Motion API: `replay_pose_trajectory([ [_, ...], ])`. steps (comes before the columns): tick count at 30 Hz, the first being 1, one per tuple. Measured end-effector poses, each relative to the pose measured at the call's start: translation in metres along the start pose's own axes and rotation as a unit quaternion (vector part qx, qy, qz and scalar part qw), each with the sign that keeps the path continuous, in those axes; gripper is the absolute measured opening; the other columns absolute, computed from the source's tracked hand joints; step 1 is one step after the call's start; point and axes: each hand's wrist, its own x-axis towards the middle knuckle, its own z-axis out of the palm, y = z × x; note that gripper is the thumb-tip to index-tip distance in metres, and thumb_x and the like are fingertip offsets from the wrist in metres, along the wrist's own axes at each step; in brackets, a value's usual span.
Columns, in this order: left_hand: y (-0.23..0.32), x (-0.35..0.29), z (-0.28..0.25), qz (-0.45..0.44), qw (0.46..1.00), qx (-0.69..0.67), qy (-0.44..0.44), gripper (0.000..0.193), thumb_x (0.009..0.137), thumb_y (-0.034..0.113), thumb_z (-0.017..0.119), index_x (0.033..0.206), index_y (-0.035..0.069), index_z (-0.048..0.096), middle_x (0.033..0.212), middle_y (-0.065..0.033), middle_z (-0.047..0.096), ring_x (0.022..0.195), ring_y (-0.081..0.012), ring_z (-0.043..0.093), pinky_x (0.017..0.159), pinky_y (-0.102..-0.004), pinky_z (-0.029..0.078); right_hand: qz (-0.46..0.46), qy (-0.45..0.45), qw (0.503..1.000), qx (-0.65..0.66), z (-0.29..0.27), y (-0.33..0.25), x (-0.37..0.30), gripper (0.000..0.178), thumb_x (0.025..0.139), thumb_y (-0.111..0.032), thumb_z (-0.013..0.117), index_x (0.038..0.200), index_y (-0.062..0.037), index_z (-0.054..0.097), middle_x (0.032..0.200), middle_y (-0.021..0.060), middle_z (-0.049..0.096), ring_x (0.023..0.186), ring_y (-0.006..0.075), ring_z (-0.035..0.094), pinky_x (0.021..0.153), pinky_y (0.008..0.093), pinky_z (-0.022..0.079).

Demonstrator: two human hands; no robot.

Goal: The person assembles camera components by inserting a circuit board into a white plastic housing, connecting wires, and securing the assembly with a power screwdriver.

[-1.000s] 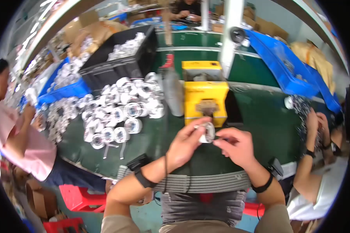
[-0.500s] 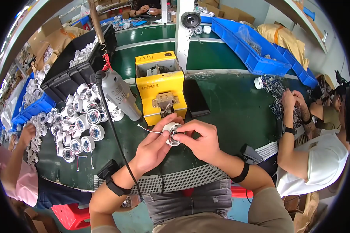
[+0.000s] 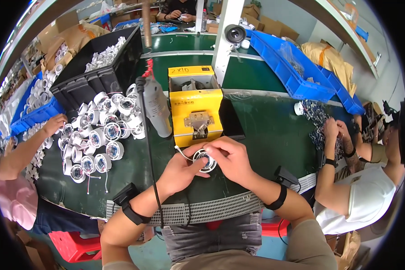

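Note:
Between my two hands sits a round white plastic housing [image 3: 205, 161] with a small circuit board inside and a white wire with a connector trailing from it. My left hand [image 3: 183, 168] grips its left side, the thumb lying over the open face. The fingers of my right hand [image 3: 230, 158] close on its upper right rim. Just beyond my hands stands a yellow machine [image 3: 195, 110] with a metal fixture on its front. A grey electric screwdriver [image 3: 157, 108] hangs at its left. Similar white housings [image 3: 94, 137] lie heaped to the left.
A black crate [image 3: 96, 67] of white parts stands behind the heap. Blue bins [image 3: 283, 67] stand at the far right. A dark cable [image 3: 149, 153] runs past my left forearm. Co-workers sit on both sides; the left one's hand [image 3: 56, 123] touches the heap's edge.
The housing has turned so its open face with the circuit board shows more fully. The left co-worker's hand has moved right, to the heap. My view has shifted slightly.

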Motion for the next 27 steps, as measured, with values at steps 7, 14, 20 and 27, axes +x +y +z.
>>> replay_pose_trajectory([
  [7,-0.016,0.003,-0.012,-0.017,0.999,0.001,0.039,0.029,0.095,0.006,0.051,0.123,-0.002,0.051,0.114,-0.0118,0.058,0.099,-0.0215,0.063,0.078,-0.0355,0.059,-0.14,0.1,0.981,-0.088,0.058,-0.051,0.061,0.071,0.075,-0.021,0.077,0.133,-0.003,0.039,0.11,0.0169,0.062,0.094,0.0286,0.065,0.081,0.0377,0.052],
  [14,-0.01,0.003,-0.015,-0.06,0.996,-0.037,0.06,0.032,0.094,0.009,0.051,0.124,-0.001,0.052,0.114,-0.0098,0.06,0.101,-0.0231,0.062,0.08,-0.0371,0.058,-0.211,0.155,0.959,0.11,0.072,-0.054,0.082,0.066,0.086,-0.012,0.058,0.139,0.0027,0.02,0.088,0.0091,0.058,0.077,0.0162,0.059,0.072,0.0315,0.051],
  [20,-0.012,0.009,-0.014,-0.122,0.988,0.009,0.091,0.034,0.097,0.008,0.045,0.129,-0.003,0.047,0.106,-0.0103,0.06,0.085,-0.0195,0.065,0.077,-0.033,0.06,-0.134,0.264,0.923,0.244,0.038,-0.063,0.099,0.05,0.091,-0.019,0.048,0.132,0.0022,0.029,0.065,0.0074,0.05,0.048,0.0148,0.05,0.049,0.0276,0.043],
  [27,-0.012,0.007,-0.015,-0.12,0.988,0.003,0.098,0.036,0.097,0.007,0.045,0.131,-0.003,0.045,0.107,-0.01,0.06,0.084,-0.0199,0.065,0.077,-0.0322,0.06,-0.118,0.275,0.929,0.216,0.039,-0.055,0.1,0.044,0.091,-0.02,0.048,0.126,0.0027,0.035,0.058,0.0055,0.048,0.045,0.0137,0.047,0.048,0.0265,0.04],
])
